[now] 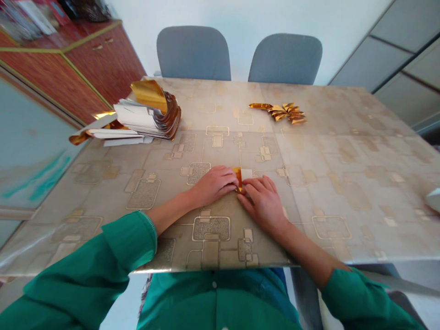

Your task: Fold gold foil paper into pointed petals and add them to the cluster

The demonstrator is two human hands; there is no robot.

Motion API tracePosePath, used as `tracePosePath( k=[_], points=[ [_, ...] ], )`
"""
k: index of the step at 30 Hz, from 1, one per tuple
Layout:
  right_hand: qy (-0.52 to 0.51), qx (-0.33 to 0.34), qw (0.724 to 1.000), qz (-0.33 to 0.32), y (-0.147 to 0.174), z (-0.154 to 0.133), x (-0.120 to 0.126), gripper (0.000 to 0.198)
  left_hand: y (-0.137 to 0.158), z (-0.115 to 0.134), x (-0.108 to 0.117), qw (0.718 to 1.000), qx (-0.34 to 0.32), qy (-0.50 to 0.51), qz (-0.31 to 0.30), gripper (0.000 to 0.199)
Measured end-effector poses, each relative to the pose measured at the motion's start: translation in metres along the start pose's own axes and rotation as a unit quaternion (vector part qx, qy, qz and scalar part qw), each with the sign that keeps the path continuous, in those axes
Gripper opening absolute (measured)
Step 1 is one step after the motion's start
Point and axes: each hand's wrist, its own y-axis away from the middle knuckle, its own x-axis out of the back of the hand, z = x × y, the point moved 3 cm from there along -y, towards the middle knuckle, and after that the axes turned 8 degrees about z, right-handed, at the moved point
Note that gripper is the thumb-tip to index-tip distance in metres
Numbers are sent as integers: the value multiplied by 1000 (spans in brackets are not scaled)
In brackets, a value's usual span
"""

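Note:
A small piece of gold foil paper (238, 174) with a white part on its right lies on the patterned tablecloth, between my two hands. My left hand (216, 183) rests over its left side, fingers together and pressed on it. From the right, my right hand (263, 200) pinches its near edge, thumb and fingers curled in. The fingertips of both hands meet close to each other and hide part of the paper. Farther off, several folded gold paper pieces (285, 112) lie in a small heap.
A thick stack of gold-and-white paper sheets (137, 117) stands at the back left of the table (192, 110). Beyond the far edge are two grey chairs (194, 52) (285, 58). A reddish wooden cabinet (103, 59) stands to the left, and a white object (433, 199) shows at the right edge.

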Motion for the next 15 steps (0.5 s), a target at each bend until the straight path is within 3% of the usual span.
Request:
tracePosePath(
  k=[6,15],
  points=[
    [-33,-25,999,0,-2,3,1,9,-4,3,-3,999,45,-8,15,17],
    [-52,-46,997,15,-5,5,-4,13,-5,1,-4,998,53,20,40,12]
  ],
)
